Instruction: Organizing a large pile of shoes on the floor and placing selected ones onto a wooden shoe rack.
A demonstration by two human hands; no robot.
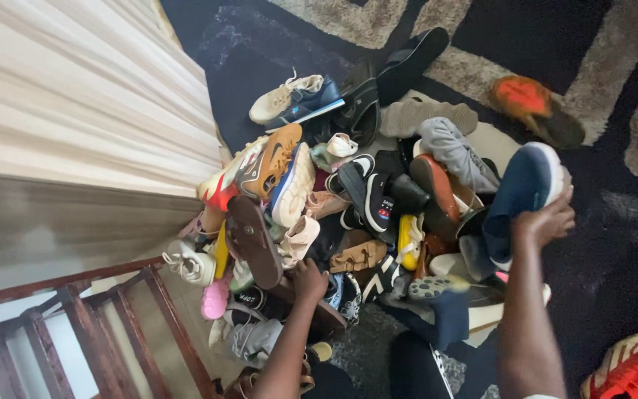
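far left: cream pleated curtain (75,96), hanging; below it a dark red wooden rail (90,325) with slats.

left edge of heap: white laced sneaker (188,264), a pink shoe (215,299) just beside it, a brown flip-flop (252,240) lying sole-up across the pile.

upper left of heap: tan sneaker (273,159) against a blue and cream sneaker (292,185); above them, apart from the heap, a cream and navy sneaker (297,100) on the carpet (614,273), which is dark with beige patches.

left hand (309,281): reaching into the lower middle of the shoe heap (363,222), fingers curled down onto a dark brown shoe (311,307); whether they grip it or only press on it cannot be told.

centre: black sneaker with white trim (367,192), tan strapped sandal (357,256), yellow shoe (407,238), grey slipper (426,114), black slide (411,63) at the top.

right hand (548,222): fingers clenched around a large blue shoe with a white sole (522,188), held raised at the right edge of the heap, toe pointing up.

far right: orange-soled shoe (533,103) alone on the carpet; red and white sneaker (629,366) in the bottom corner, well apart from the heap.
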